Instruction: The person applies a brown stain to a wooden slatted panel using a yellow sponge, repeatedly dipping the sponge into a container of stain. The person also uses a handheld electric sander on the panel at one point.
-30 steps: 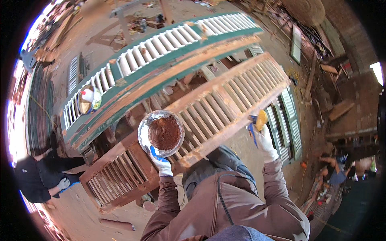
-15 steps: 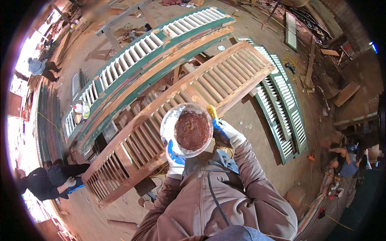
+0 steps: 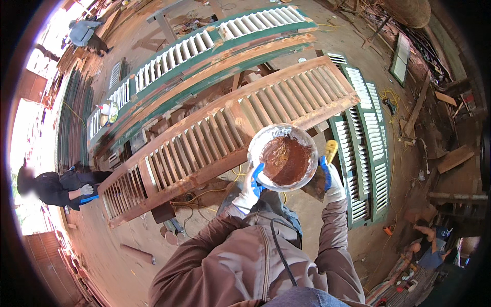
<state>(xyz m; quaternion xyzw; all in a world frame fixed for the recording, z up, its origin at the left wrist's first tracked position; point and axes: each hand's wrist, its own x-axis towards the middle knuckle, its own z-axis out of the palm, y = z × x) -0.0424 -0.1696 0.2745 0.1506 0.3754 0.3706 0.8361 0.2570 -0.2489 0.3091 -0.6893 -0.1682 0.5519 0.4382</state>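
Note:
A round, white-smeared bowl (image 3: 254, 162) holds reddish-brown paste (image 3: 289, 158), with a lighter streak across it. My left hand (image 3: 249, 190), in a white and blue glove, grips the bowl's near left rim. Just beyond the right rim, my similarly gloved right hand (image 3: 332, 180) is closed around a tool with a yellow handle (image 3: 331, 149); the tool's working end is hidden. Behind the bowl lies a long bare-wood louvered shutter (image 3: 239, 120), patched with lighter filler and raised off the floor.
Green-framed shutters with white slats (image 3: 204, 43) stretch beyond the wooden one; more green shutters (image 3: 365, 138) lie at right. A white container (image 3: 108, 110) stands on the far shutter. One person (image 3: 66, 189) stands at left. Yellow cords (image 3: 212, 190) cross the floor.
The bowl and both hands have moved right in the picture. My right hand has drawn away from the bowl's rim with the yellow-handled tool. The paste now shows a lighter streak.

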